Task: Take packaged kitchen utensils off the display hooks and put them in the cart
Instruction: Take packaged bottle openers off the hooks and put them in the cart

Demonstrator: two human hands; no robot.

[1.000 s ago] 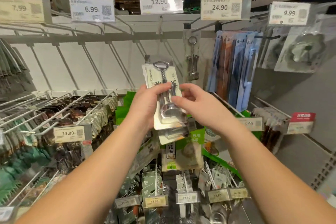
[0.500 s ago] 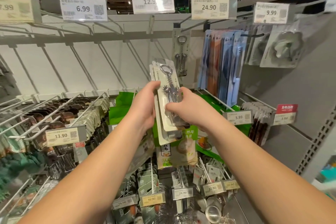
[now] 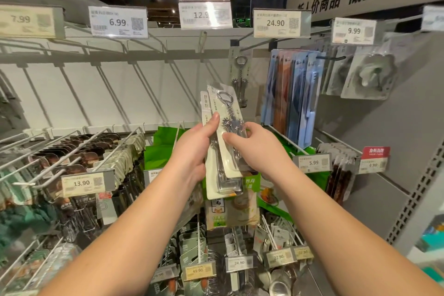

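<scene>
The left hand (image 3: 194, 149) grips a cream card-backed pack with a steel corkscrew (image 3: 212, 163), thumb up along its front; the right hand (image 3: 258, 149) pinches a second, matching corkscrew pack (image 3: 228, 132), laid over the first. Over the last second both packs have turned from face-on to nearly upright and stacked, held well clear of the wall. One more corkscrew pack (image 3: 240, 79) hangs on the grey display hook (image 3: 247, 38) behind. Both are off the hooks, so the carry to the cart, which is not in view, likely comes next
</scene>
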